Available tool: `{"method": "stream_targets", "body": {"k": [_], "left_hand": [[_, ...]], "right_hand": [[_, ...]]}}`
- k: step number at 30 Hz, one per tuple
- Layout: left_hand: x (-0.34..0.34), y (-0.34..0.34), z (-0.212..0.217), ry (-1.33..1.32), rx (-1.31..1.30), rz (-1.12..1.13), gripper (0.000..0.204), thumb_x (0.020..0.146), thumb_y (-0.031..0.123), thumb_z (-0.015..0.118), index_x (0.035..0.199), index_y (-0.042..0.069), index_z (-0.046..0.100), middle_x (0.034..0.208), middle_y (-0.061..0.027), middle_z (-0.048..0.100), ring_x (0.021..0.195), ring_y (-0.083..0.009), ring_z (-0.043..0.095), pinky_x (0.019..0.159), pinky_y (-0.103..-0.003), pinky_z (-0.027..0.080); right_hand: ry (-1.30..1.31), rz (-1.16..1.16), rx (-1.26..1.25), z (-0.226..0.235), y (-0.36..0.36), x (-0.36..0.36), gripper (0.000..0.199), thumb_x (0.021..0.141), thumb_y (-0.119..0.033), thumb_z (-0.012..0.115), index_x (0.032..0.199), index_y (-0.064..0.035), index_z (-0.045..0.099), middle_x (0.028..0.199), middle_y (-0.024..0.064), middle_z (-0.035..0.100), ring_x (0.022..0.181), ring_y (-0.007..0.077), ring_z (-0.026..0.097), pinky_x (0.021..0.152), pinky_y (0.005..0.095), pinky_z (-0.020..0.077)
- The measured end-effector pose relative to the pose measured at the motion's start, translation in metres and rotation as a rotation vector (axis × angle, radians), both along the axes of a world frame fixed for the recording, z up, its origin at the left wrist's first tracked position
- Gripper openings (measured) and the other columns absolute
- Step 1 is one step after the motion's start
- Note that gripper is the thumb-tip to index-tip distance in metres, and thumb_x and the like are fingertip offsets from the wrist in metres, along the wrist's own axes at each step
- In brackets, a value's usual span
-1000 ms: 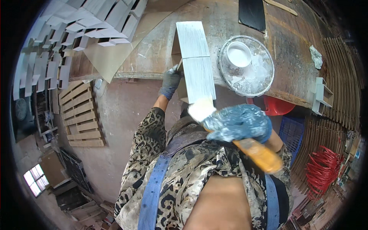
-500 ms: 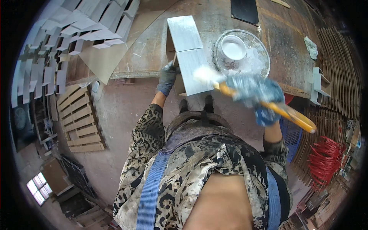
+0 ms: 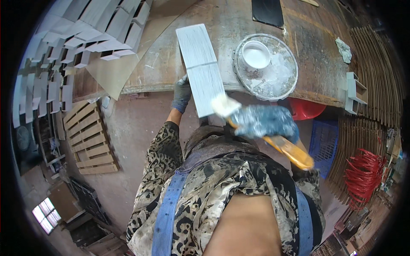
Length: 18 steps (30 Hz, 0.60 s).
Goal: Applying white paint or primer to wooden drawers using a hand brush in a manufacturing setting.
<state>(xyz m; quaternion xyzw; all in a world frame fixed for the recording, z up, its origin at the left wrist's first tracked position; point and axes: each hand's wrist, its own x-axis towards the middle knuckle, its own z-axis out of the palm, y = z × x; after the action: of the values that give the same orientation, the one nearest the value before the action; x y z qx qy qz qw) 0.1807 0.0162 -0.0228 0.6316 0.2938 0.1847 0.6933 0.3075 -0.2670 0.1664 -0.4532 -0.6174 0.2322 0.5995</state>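
A white-painted wooden box (image 3: 204, 79), two panels long with a seam across, is held at the table's near edge, its lower end sticking out past it. My left hand (image 3: 182, 94), in a grey glove, grips its left side; most of the fingers are hidden behind it. In a blue, paint-smeared glove, my right hand (image 3: 268, 121) is closed around a paintbrush (image 3: 294, 154) with an orange-yellow handle. The white bristles (image 3: 225, 106) are at the box's lower right edge; whether they touch it I cannot tell. White paint fills a small tub (image 3: 256, 54) on a round paint-crusted lid (image 3: 282, 79).
Stacked white boxes (image 3: 100, 25) crowd the far left on brown paper. A dark flat board (image 3: 267, 12) lies farther back. At right stand a small box (image 3: 355, 94), a crumpled rag (image 3: 343, 50), a red basin (image 3: 307, 109) and a blue crate (image 3: 323, 145). A pallet (image 3: 92, 138) lies left.
My right hand and the brush have swung left and toward me. The box has shifted slightly left and toward me, its top face now turned more fully into view.
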Motion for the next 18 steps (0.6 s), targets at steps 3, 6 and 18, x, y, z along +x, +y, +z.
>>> {"method": "stream_targets", "body": {"k": [3,6,18], "left_hand": [[-0.003,0.0,0.0,0.019,0.048,-0.009,0.026,0.079,0.001,0.055,0.104,0.005,0.06,0.089,-0.0129,0.065,0.078,-0.0116,0.061,0.067,-0.027,0.047],[0.0,0.004,-0.002,0.113,0.485,-0.106,0.02,0.079,0.007,0.058,0.098,0.003,0.06,0.083,-0.0189,0.062,0.075,-0.0217,0.063,0.063,-0.031,0.047],[0.003,-0.003,0.004,0.043,0.507,-0.063,0.019,0.073,0.013,0.067,0.084,0.001,0.057,0.075,-0.0198,0.059,0.066,-0.033,0.057,0.057,-0.036,0.045]], "right_hand": [[0.519,0.246,-0.005,0.032,0.014,0.008,0.022,0.076,-0.012,0.064,0.093,0.0009,0.058,0.094,0.0154,0.06,0.091,0.0292,0.059,0.081,0.0441,0.0471],[0.661,-0.266,-0.206,0.069,0.033,0.018,0.031,0.075,-0.006,0.064,0.102,0.0016,0.05,0.101,0.0176,0.056,0.096,0.0303,0.057,0.086,0.0513,0.0465],[0.274,-0.206,-0.267,0.051,0.199,0.109,0.037,0.077,-0.019,0.067,0.108,-0.0051,0.053,0.104,0.0072,0.06,0.096,0.0166,0.058,0.086,0.0323,0.0467]]}}
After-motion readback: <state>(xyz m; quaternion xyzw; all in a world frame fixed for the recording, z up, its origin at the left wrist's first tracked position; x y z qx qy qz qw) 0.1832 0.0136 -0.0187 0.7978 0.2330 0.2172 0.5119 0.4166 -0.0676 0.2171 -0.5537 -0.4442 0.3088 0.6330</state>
